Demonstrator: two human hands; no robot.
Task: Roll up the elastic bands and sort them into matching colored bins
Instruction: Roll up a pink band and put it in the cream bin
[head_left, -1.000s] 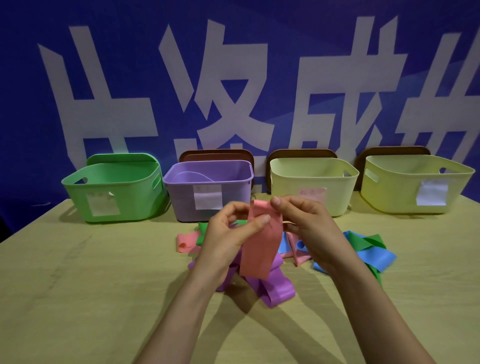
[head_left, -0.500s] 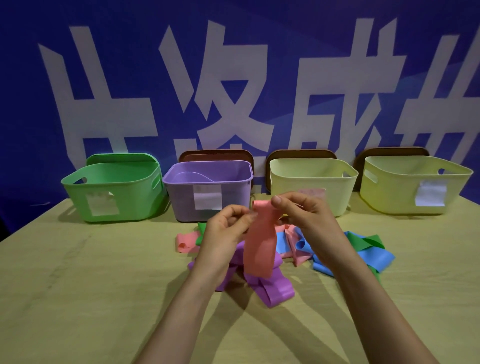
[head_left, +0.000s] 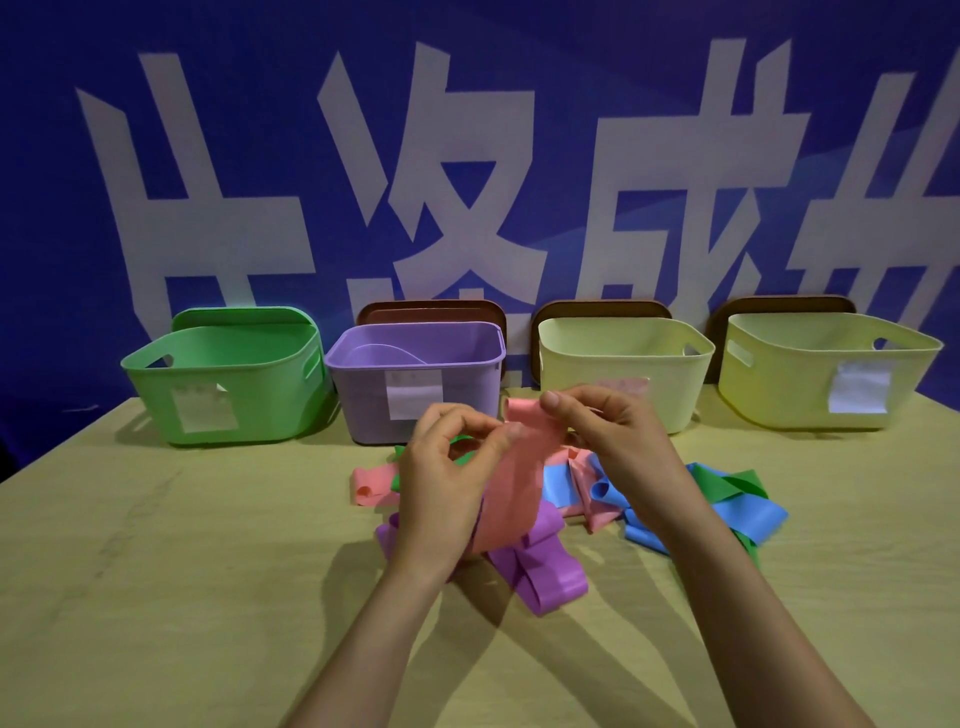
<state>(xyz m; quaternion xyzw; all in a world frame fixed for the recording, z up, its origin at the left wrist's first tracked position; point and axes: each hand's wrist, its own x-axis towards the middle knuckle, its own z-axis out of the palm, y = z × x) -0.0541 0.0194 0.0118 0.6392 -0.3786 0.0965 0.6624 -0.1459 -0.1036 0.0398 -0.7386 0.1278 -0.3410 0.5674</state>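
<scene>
Our left hand (head_left: 441, 488) and right hand (head_left: 618, 441) pinch the top edge of the pink band (head_left: 514, 488) above the counter (head_left: 156, 597), so it hangs free over the pile and we can, we think, start rolling it for the bins (head_left: 623, 374).

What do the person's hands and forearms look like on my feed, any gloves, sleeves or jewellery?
Both are bare. The left hand and right hand wear no gloves, and no rings or wrist straps show. No sleeve appears on either forearm up to the bottom edge of the picture. The fingernails visible look short and unpainted.
</scene>
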